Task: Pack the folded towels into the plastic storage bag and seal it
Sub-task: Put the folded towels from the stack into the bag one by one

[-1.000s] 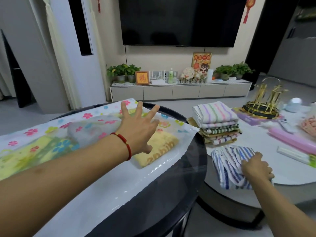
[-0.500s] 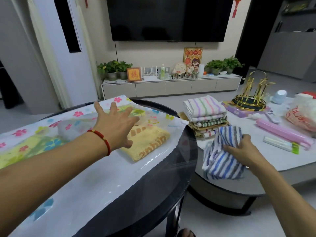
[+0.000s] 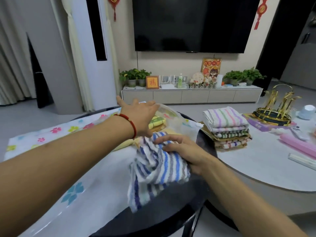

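Note:
A clear plastic storage bag point(image 3: 51, 139) printed with coloured flowers lies across the round black glass table point(image 3: 171, 218). My left hand point(image 3: 138, 117), with a red bracelet at the wrist, lifts the bag's upper flap at its open mouth. Yellow and green folded towels point(image 3: 156, 122) show inside the mouth. My right hand point(image 3: 181, 151) grips a blue-and-white striped towel point(image 3: 157, 170), loosely bunched, at the bag's opening. A stack of folded striped towels point(image 3: 225, 127) sits on the white table to the right.
The white oval table point(image 3: 256, 168) also holds a gold rack point(image 3: 277, 106), a pink box point(image 3: 299, 146), a purple packet and a white strip. A TV and a low cabinet with plants stand against the far wall.
My right hand carried the blue striped towel left from the white table to the bag's mouth. My left hand went from resting flat on the bag to lifting its flap.

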Demonstrator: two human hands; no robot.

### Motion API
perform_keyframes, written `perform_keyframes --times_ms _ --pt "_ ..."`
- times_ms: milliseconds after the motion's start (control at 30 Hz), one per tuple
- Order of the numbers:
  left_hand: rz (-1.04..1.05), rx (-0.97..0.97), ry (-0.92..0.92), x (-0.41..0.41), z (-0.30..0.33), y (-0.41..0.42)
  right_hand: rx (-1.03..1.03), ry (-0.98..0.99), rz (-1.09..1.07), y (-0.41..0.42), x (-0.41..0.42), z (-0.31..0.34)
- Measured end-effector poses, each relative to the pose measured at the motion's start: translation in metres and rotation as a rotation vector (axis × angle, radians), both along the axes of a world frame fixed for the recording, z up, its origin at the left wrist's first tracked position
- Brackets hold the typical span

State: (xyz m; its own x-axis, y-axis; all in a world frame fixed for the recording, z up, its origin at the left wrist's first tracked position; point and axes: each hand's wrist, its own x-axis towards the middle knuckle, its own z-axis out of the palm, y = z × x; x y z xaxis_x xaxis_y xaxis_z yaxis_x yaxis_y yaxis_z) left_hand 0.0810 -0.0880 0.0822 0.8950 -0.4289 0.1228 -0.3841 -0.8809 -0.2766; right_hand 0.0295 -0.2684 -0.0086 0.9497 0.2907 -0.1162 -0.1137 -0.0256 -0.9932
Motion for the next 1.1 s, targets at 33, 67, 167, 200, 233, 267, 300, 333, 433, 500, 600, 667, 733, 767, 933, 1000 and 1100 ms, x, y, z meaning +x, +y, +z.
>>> perform_keyframes --times_ms 33,67,167,200,233,267,300,333,433,500,600,667,733,767,933,1000,1100 --pt "0.008 0.01 -0.011 0.0 0.003 0.001 0.072 -0.007 -0.081 0.01 0.018 -0.005" --pt "0.014 0.013 -0.02 0.0 0.005 0.002 0.13 -0.006 -0.185 0.015 0.035 -0.012" --pt "0.017 -0.005 -0.027 0.002 0.008 0.005 0.023 0.025 -0.362 0.006 0.067 -0.039" --pt "0.012 -0.01 -0.028 0.003 0.007 0.006 -0.059 0.051 -0.377 -0.001 0.072 -0.048" --pt "0.003 -0.01 -0.03 0.004 0.006 0.007 -0.113 0.064 -0.388 -0.006 0.075 -0.054" --pt "-0.007 -0.011 -0.033 0.004 0.004 0.007 -0.124 0.059 -0.389 -0.01 0.077 -0.058" --pt "-0.017 -0.016 -0.038 0.005 0.001 0.006 -0.106 0.041 -0.378 -0.013 0.077 -0.057" --pt "-0.023 -0.026 -0.042 0.006 -0.002 0.005 -0.111 0.012 -0.36 -0.016 0.076 -0.056" --pt "-0.041 -0.057 -0.043 0.006 -0.01 0.0 -0.349 -0.139 -0.373 -0.028 0.059 -0.052" --pt "-0.084 -0.06 -0.073 0.006 -0.015 -0.003 -0.565 -0.25 -0.441 -0.045 0.043 -0.055" --pt "-0.167 -0.099 -0.115 0.01 -0.022 -0.008 -0.764 -0.358 -0.667 -0.083 0.031 -0.054" --pt "-0.191 -0.116 -0.104 0.013 -0.027 -0.014 -0.747 -0.359 -0.857 -0.11 0.034 -0.052" --pt "-0.201 -0.099 -0.081 0.017 -0.032 -0.02 -0.818 -0.37 -0.949 -0.135 0.047 -0.054" --pt "-0.205 -0.083 -0.072 0.02 -0.034 -0.024 -0.895 -0.39 -0.954 -0.147 0.056 -0.054" --pt "-0.202 -0.061 -0.043 0.029 -0.038 -0.036 -1.236 -0.382 -0.992 -0.202 0.116 -0.04" --pt "-0.197 -0.069 -0.031 0.029 -0.04 -0.038 -1.278 -0.33 -1.009 -0.221 0.137 -0.035" --pt "-0.202 -0.079 -0.053 0.029 -0.043 -0.037 -1.291 -0.118 -0.939 -0.238 0.157 -0.032"
